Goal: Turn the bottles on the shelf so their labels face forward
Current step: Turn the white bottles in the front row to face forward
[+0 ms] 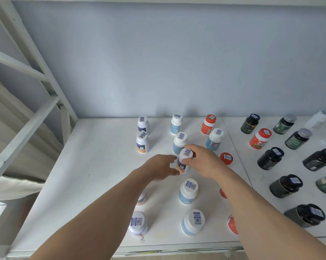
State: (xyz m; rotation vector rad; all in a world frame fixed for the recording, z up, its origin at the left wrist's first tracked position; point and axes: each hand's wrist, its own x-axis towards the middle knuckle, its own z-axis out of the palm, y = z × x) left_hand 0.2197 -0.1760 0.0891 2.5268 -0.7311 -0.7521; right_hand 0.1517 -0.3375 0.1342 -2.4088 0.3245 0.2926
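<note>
White plastic, with an orange and dark band round its lower body, made up the bottle [183,162] that both hands had between them near the middle of the shelf [94,166]. It stood upright, or very nearly so, its long axis vertical and its sticker-topped cap facing up; whether its base touched the shelf or was lifted slightly could not be told. The right hand [202,162] wrapped it from the right, fingers curled over the cap and far side, thumb pressed on the near side of the body, a closed grasp on the bottle. The left hand [161,168] came in from the left with its fingers loosely spread, tips just touching or just beside the bottle's left flank, not clenched on it. So the bottle lay directly inside the right hand's grip and at the left hand's fingertips, and any turn would probably run about that vertical axis, with the right hand doing the twisting and the left steadying. Close neighbours crowded it: a pale blue bottle [179,142] just behind on the far side, and a red-capped bottle [226,158] to the right beyond the right hand.
</note>
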